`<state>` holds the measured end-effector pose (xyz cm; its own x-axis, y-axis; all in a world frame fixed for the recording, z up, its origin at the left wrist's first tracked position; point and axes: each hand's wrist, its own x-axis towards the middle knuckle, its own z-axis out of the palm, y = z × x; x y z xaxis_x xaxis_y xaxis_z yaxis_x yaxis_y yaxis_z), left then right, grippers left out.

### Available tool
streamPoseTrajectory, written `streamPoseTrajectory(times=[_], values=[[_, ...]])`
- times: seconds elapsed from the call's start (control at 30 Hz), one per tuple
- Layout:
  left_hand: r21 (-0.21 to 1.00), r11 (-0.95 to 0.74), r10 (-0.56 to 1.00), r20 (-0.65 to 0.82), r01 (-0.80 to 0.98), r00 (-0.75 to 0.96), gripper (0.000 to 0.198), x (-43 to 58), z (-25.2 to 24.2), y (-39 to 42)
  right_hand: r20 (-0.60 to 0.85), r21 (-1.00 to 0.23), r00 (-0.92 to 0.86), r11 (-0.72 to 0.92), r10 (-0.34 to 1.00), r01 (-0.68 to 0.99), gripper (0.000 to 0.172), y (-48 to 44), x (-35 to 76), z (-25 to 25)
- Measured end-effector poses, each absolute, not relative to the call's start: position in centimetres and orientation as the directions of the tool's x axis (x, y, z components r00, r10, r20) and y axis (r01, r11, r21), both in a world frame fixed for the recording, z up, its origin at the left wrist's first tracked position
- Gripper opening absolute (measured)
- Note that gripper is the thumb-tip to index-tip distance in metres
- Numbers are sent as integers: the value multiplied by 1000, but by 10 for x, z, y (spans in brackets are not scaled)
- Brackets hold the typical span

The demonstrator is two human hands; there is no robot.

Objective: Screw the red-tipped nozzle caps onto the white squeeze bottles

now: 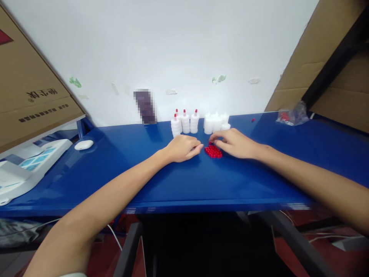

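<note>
So the pile of caps (213, 151) sits on the desk (201, 184) between the left hand (183, 148) and right hand (235, 143), capped bottles (184, 123) behind it, uncapped bottles (215, 123) just right of those. There's a mouse (83, 144) far left, plastic bag (291, 115) far right.

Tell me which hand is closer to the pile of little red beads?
The right hand: its fingertips rest on the far edge of the red beads. The left hand lies just left of them, a small gap apart.

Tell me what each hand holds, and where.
Cannot tell: the right hand touches the pile of red caps; the left hand lies curled beside it.
</note>
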<state>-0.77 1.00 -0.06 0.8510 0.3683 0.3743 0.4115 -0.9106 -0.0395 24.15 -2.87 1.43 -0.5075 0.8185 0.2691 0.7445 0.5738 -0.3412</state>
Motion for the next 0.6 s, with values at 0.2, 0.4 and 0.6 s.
streamPoseTrajectory(times=[0.2,0.4,0.6], values=[[-47,-908,371,370,416,852,47,-8,-1,11,307,-306,-574,650,759,696,37,-26,242,11],[-44,-908,374,365,417,853,46,-8,-2,11,326,-307,-595,678,735,668,40,-26,242,9],[-44,-909,370,370,414,852,46,-8,-2,11,354,-331,-601,697,716,636,38,-25,242,8]])
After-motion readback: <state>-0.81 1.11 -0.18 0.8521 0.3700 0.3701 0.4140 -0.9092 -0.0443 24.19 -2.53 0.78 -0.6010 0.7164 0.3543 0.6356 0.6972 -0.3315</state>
